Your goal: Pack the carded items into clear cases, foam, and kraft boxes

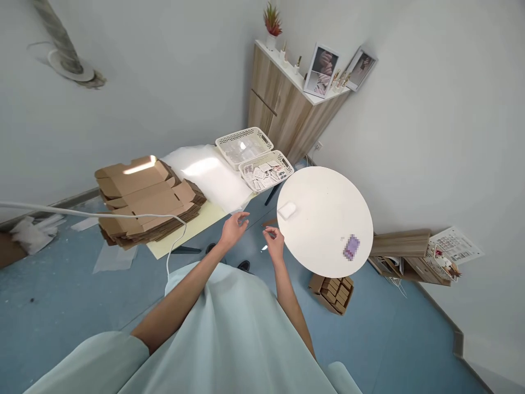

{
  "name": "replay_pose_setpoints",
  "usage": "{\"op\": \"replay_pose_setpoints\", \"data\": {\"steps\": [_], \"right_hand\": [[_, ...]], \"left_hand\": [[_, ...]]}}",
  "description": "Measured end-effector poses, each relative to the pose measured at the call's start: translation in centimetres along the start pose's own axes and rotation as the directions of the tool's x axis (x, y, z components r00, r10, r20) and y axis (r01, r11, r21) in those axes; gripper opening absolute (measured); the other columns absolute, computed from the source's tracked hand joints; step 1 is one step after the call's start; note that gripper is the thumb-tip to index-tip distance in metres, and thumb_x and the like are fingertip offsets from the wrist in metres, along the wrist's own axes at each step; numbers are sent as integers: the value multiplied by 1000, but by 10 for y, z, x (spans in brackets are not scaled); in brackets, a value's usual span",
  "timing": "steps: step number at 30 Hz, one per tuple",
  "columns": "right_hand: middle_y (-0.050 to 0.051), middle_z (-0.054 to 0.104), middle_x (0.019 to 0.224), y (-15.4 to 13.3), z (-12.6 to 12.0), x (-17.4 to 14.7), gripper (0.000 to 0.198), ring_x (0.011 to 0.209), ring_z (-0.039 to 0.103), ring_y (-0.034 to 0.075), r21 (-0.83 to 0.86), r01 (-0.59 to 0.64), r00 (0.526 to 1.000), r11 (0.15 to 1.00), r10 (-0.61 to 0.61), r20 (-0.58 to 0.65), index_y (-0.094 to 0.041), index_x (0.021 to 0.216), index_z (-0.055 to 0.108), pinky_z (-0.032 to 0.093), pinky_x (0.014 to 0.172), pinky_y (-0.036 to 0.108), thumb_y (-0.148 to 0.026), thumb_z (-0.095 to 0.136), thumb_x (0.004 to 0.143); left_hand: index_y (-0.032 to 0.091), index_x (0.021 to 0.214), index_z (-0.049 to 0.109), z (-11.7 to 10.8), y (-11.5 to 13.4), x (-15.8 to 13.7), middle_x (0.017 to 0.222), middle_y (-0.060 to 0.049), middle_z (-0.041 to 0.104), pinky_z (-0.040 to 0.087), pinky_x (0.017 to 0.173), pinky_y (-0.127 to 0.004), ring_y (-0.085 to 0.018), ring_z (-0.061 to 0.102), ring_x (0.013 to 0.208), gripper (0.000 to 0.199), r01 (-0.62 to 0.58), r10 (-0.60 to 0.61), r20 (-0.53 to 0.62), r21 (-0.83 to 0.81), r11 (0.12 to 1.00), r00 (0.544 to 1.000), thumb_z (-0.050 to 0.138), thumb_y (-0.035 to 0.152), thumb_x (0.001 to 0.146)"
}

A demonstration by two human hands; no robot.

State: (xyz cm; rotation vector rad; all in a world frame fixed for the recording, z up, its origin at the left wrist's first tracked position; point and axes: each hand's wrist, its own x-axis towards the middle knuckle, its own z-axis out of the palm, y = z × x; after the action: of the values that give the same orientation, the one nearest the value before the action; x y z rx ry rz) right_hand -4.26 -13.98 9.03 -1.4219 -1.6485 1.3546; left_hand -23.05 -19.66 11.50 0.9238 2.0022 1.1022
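My left hand (234,230) is in the air in front of my body, near the corner of the low table. Its thumb and fingers are apart, and I see nothing in it. My right hand (274,242) hovers beside the left edge of the round white table (324,191). The thumb and fingers there are curled together; whatever they may hold is too small to make out. A small white scrap (264,249) shows just below those fingertips. On the round table, close to the right hand, lies a small white packet (287,210).
Flattened cardboard boxes (151,191) are stacked on the low table, beside white plastic sheeting (205,172). Two white baskets (268,187) hold bags and cards. A white cable (123,216) crosses at left. A carton of small boxes (334,294) stands on the floor.
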Motion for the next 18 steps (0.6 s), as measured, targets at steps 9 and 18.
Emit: {"op": "replay_pose_setpoints", "data": {"steps": [9,18], "right_hand": [[15,80,124,-31,32,8,22,116,76,27,-57,21,996,998,-16,92,-23,94,68,63,100,41,-45,64,92],[10,82,114,-67,119,9,24,110,75,26,23,2,976,1000,-7,220,-23,89,71,61,97,38,-45,75,82]], "left_hand": [[21,132,71,-50,-22,19,138,-12,73,53,115,-44,-30,69,129,36,26,-6,-130,153,988,992,57,26,98],[12,139,66,-147,-98,43,142,-23,67,51,110,-52,-39,61,131,45,141,-72,-162,474,869,984,54,23,97]]}}
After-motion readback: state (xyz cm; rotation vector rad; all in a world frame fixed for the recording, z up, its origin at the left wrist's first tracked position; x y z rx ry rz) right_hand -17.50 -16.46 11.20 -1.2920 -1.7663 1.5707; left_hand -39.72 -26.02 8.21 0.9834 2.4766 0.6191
